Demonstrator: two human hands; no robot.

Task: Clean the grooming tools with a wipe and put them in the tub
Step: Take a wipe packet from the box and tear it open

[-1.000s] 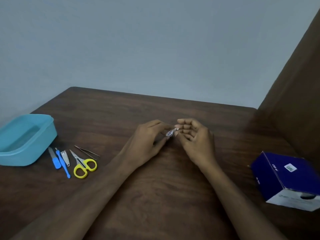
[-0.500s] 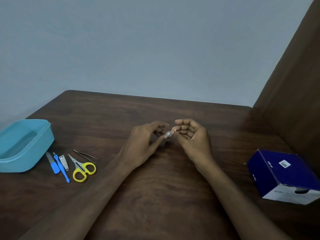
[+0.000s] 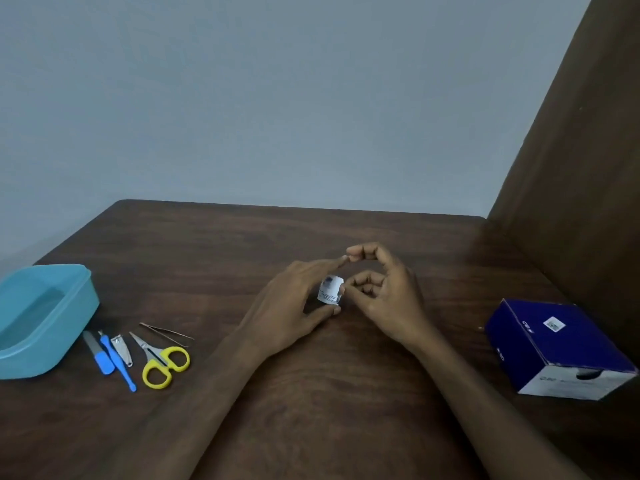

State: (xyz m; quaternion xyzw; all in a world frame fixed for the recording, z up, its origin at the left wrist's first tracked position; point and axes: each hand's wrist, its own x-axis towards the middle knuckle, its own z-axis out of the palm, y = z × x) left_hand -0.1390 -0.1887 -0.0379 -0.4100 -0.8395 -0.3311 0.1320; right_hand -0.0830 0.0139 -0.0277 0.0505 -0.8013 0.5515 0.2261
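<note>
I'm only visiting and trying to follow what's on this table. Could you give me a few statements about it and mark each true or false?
1. Both hands hold a small white printed packet above the dark wooden table. True: the left hand and right hand both pinch it.
2. The yellow-handled scissors lie inside the light blue plastic tub. False: they lie on the table beside it.
3. The dark blue cardboard box sits at the person's right. True.
4. The thin metal tweezers are held in the right hand. False: they lie on the table near the scissors.
</note>
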